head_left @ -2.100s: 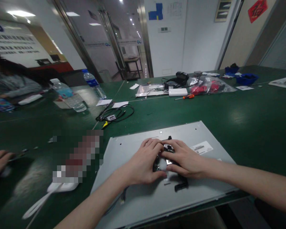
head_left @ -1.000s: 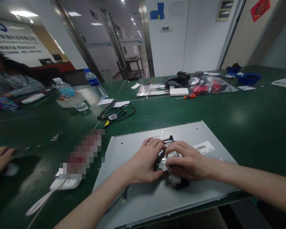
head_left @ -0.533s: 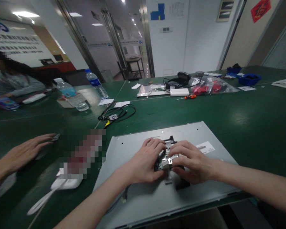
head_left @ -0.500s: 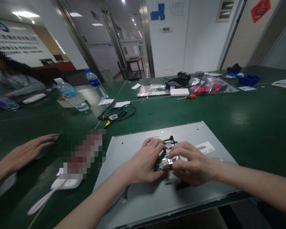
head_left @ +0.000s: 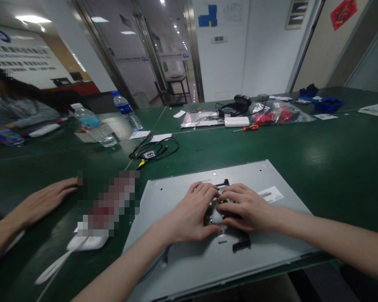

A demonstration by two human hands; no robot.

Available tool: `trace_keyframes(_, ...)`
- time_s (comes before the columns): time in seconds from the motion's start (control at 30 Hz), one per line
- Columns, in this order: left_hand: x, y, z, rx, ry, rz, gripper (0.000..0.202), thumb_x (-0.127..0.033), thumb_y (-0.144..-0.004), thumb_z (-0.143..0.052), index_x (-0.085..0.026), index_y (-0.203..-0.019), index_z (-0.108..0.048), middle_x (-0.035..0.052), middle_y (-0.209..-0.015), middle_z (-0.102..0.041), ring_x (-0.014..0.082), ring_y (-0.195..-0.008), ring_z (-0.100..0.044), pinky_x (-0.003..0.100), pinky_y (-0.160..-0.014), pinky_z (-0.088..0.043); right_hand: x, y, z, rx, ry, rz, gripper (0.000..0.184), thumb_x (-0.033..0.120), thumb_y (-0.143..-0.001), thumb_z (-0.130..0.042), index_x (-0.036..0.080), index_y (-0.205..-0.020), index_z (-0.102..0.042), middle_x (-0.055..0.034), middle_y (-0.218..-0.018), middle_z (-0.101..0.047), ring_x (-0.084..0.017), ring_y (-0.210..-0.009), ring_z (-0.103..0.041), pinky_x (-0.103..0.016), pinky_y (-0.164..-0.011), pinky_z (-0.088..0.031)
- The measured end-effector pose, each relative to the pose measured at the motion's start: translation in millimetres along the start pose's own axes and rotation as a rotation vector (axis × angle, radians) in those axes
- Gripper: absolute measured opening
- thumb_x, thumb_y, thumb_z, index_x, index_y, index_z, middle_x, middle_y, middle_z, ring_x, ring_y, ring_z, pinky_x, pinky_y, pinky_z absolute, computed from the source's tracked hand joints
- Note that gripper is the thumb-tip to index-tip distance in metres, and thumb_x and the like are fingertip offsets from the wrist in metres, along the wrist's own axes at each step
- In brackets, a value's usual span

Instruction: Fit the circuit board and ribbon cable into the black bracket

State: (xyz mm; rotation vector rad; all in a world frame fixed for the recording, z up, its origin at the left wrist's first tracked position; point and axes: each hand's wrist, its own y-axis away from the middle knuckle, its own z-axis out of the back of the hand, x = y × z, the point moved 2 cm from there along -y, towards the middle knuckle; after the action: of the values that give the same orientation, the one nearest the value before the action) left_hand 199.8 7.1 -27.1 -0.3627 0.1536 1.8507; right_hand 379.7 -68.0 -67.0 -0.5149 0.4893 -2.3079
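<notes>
A flat grey metal panel (head_left: 267,247) lies on the table in front of me, with a white label (head_left: 271,194) on it. Near its middle is a small circuit board (head_left: 209,214) with metal parts, mostly covered by my hands. My left hand (head_left: 193,212) grips the board's left side, thumb toward me. From the right, my right hand (head_left: 244,207) curls its fingers over the same board; its fingertips are partly hidden. A black bracket piece (head_left: 242,244) shows below my right hand. By my left forearm, a dark cable (head_left: 166,255) rests on the panel.
Another person's hand (head_left: 47,199) rests at the left, beside a blurred-out item with a white strap (head_left: 55,266). Beyond the panel are a coiled black cable (head_left: 157,149), water bottles (head_left: 104,133), an orange-handled screwdriver (head_left: 250,128), a white box (head_left: 237,122) and a plastic bag (head_left: 282,112).
My right hand has shifted up and left over the circuit board, uncovering the black bracket piece below it. My left hand stays nearly in place. The other person's hand has moved slightly.
</notes>
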Motion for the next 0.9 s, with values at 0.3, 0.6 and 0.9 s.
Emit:
trace_keyframes(0.3, 0.8, 0.6, 0.0, 0.003, -0.017, -0.012, 0.053, -0.055, -0.074, -0.073, -0.021, -0.108, -0.052, 0.0096, -0.119, -0.055, 0.0323, -0.116, -0.048, 0.056, -0.111, -0.031, -0.8, -1.5, 3.3, 0.046, -0.109, -0.075, 0.026, 0.033, -0.093, -0.061, 0.018, -0.114, -0.061, -0.0099, -0.115, -0.063, -0.025, -0.114, -0.053, -0.044, -0.1, -0.042)
trace_keyframes(0.6, -2.0, -0.9, 3.7, -0.006, -0.015, -0.024, 0.053, -0.049, -0.074, -0.074, -0.022, -0.114, -0.054, 0.009, -0.122, -0.054, 0.032, -0.117, -0.048, 0.054, -0.11, -0.033, 0.1, -1.1, 3.3, 0.033, -0.111, -0.078, 0.025, 0.029, -0.091, -0.062, 0.019, -0.114, -0.06, -0.0118, -0.121, -0.061, -0.026, -0.118, -0.051, -0.047, -0.099, -0.044)
trace_keyframes(0.9, -3.9, -1.5, 4.5, -0.01, -0.019, -0.027, 0.038, -0.039, -0.079, -0.067, -0.022, -0.11, -0.054, 0.009, -0.12, -0.055, 0.0314, -0.118, -0.047, 0.054, -0.111, -0.033, 2.1, -1.7, 5.3, 0.034, -0.123, -0.086, 0.026, 0.028, -0.09, -0.062, 0.017, -0.114, -0.06, -0.0123, -0.122, -0.06, -0.026, -0.119, -0.051, -0.046, -0.101, -0.043)
